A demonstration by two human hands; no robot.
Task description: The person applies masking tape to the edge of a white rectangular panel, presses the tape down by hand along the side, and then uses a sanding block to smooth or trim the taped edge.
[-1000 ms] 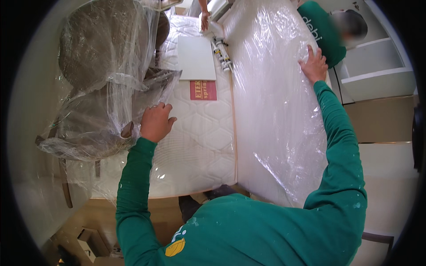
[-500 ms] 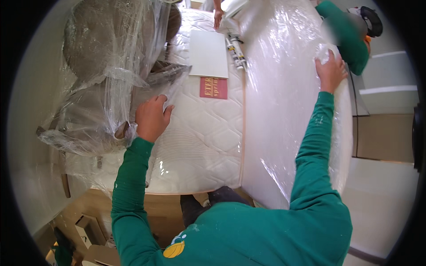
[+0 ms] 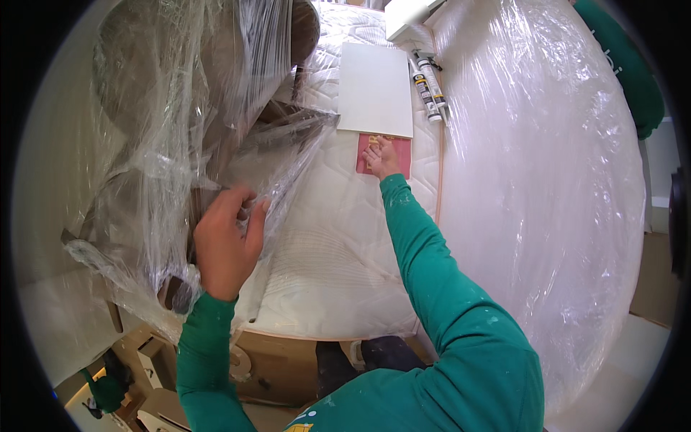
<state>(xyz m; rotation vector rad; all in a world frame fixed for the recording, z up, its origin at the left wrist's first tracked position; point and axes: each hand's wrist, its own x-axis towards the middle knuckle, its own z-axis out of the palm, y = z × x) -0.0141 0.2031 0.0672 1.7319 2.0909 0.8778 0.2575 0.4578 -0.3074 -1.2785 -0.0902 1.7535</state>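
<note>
Lying beneath the right grip (image 3: 383, 157), which is loosely spread, the red label (image 3: 404, 158) is partly hidden; the white panel (image 3: 376, 90) is placed just beyond, on the mattress (image 3: 331, 266); the left grip (image 3: 229, 241) is held half-curled at the clear film (image 3: 295, 162); whether film is pinched there, or the label touched, cannot be told.

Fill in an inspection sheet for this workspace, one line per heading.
Surface: pale quilted mattress, with a plastic-wrapped white slab along its right side.
Things: brown furniture under clear film by the left hand; red label under the right hand.
Clutter: white board, two cartridge tubes, white boxy piece toward the far end.
Hands: left half-curled, grip on film unclear; right open over the label, contact unclear.
Cables: nothing seen.
Surroundings: wooden floor; another person's green clothing, upper right.
</note>
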